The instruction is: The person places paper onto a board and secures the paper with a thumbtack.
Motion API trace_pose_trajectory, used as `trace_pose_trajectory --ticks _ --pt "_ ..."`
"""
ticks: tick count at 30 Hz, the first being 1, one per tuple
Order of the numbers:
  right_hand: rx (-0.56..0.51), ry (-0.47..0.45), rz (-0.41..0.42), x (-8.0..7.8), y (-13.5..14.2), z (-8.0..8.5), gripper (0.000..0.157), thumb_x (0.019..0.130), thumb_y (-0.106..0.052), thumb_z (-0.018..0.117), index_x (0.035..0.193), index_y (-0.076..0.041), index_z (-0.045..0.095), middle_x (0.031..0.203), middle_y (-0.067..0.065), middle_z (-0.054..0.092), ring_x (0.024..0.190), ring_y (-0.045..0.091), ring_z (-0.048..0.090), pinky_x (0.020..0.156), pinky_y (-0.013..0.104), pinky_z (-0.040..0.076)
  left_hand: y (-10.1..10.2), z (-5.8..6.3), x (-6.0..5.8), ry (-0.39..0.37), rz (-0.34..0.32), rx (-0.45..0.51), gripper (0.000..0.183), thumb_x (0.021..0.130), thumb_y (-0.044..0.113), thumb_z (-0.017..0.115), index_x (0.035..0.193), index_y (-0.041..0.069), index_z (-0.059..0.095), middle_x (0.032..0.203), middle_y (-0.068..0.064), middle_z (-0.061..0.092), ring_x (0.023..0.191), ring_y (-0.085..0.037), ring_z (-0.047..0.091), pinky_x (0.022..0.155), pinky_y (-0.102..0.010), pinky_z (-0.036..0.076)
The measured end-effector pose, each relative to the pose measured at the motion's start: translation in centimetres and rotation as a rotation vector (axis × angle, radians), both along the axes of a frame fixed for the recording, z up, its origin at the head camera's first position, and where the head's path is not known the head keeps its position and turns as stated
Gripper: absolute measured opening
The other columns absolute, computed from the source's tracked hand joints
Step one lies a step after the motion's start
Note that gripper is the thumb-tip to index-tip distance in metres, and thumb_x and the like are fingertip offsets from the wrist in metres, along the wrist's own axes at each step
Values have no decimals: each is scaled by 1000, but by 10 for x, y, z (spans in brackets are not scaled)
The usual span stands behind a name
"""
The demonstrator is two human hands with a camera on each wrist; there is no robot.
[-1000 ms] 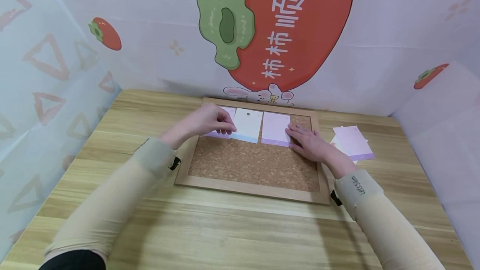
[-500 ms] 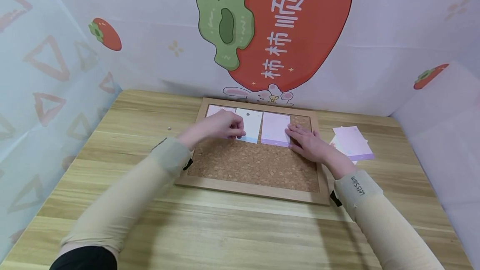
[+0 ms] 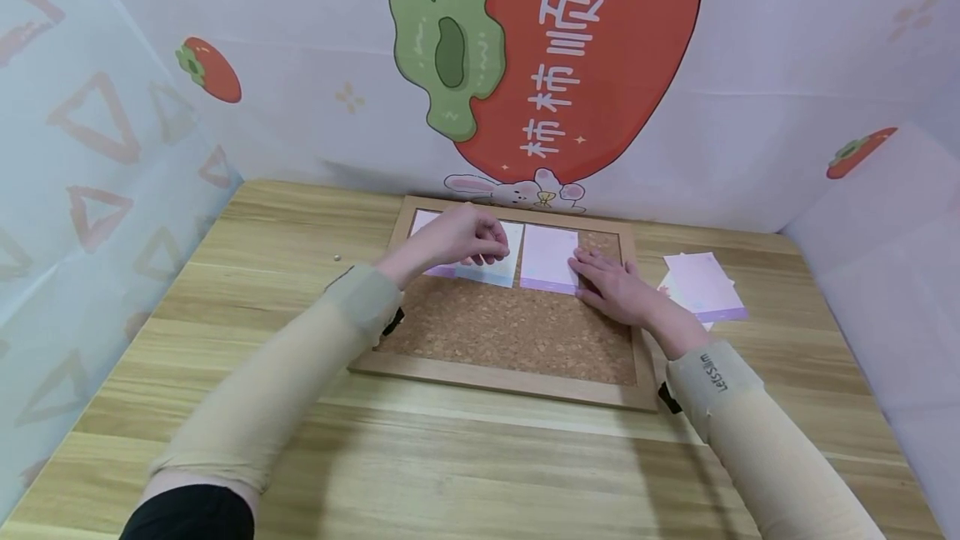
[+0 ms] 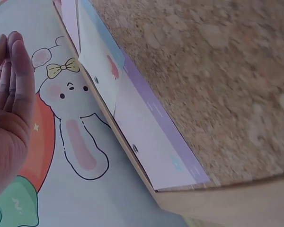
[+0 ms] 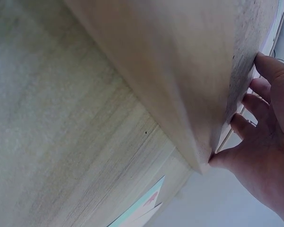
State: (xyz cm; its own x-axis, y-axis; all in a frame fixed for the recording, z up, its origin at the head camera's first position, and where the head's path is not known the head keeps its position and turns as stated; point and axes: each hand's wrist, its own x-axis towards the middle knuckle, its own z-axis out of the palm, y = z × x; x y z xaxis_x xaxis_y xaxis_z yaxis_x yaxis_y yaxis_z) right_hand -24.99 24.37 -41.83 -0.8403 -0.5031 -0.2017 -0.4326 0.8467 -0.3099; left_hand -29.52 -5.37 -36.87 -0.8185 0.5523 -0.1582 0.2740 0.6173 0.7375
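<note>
A framed cork board (image 3: 510, 336) lies on the table with three note cards along its top. My left hand (image 3: 480, 236) hovers over the white, blue-edged card (image 3: 487, 275), thumb and fingertips meeting in a pinch; they hide what lies between. The left wrist view shows these pinched fingertips (image 4: 16, 40) and flat thumbtacks (image 4: 136, 148) in two cards. Spread out, my right hand (image 3: 615, 286) presses on the right side of the board, fingertips at the edge of the pink-and-purple card (image 3: 550, 257). In that card no thumbtack shows.
A small silver thumbtack (image 3: 337, 257) lies on the wooden table (image 3: 465, 465) left of the board. Several loose cards (image 3: 705, 286) lie overlapped to the right. A printed backdrop (image 3: 300, 132) rises close behind the board's far edge.
My left hand has moved right, from the leftmost card across the white one; a small dark spot like a thumbtack showed at its fingertips midway. My right hand stays still.
</note>
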Motion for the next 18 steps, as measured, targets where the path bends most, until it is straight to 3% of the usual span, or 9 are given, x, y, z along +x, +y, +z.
trace_pose_trajectory --ticks 3,8,11,18 --pt "-6 -1 -4 1 0 0 58 103 -26 53 155 -7 35 165 17 25 153 43 18 114 78 11 7 1 -3 -7 21 0 15 94 26 70 97 12 75 90 -10 77 86 -25 74 76 -46 61" --pt "3 -15 -13 0 -1 1 58 103 -27 53 155 -8 35 165 16 25 153 42 17 114 78 11 23 -1 -9 -18 24 62 21 98 19 65 108 4 74 101 -13 76 96 -29 73 84 -33 61" --pt "14 -28 -18 -1 -1 1 59 103 -28 53 155 -8 34 165 16 25 153 42 17 114 78 10 33 -2 -12 -40 34 85 23 99 16 63 113 1 72 106 -15 76 98 -30 73 86 -32 61" --pt "27 -26 -17 -2 -2 3 59 103 -28 54 155 -9 35 165 15 26 153 42 18 114 78 12 50 -10 -23 0 64 -17 22 98 24 65 114 13 75 107 -3 76 101 -20 69 95 -32 55"
